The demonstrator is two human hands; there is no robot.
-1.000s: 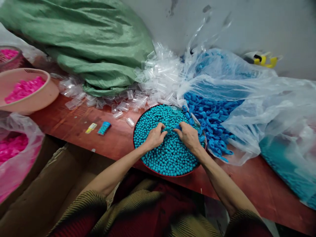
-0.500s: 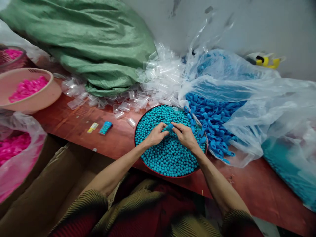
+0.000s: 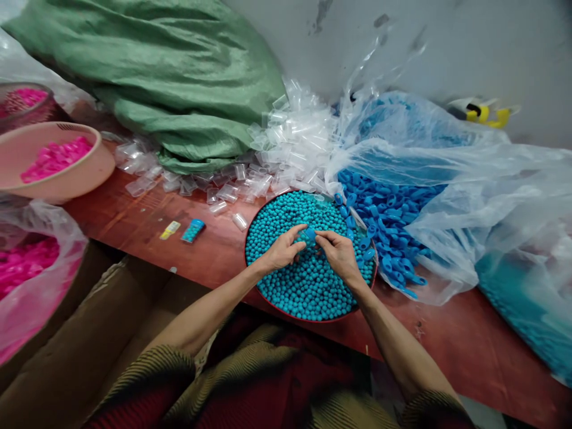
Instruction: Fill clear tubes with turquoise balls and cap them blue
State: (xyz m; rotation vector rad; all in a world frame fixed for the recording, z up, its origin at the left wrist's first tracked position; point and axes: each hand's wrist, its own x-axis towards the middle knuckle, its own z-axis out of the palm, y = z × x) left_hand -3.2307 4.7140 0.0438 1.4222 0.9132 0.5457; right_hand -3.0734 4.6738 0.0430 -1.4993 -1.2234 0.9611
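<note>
One cap point(image 3: 311, 234) over beads point(image 3: 308, 292) | right fingers point(image 3: 323, 236) pinching it; left fingers point(image 3: 298, 229): can't tell | slack pinch could drop it

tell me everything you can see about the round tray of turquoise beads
The round tray has a thin red rim; its material is unclear. It sits flat on the reddish table, near the front edge, filled with turquoise beads that hide its floor. Several blue pieces lie over its right side. The left hand and right hand are above it; whether they touch the beads I cannot tell.
</note>
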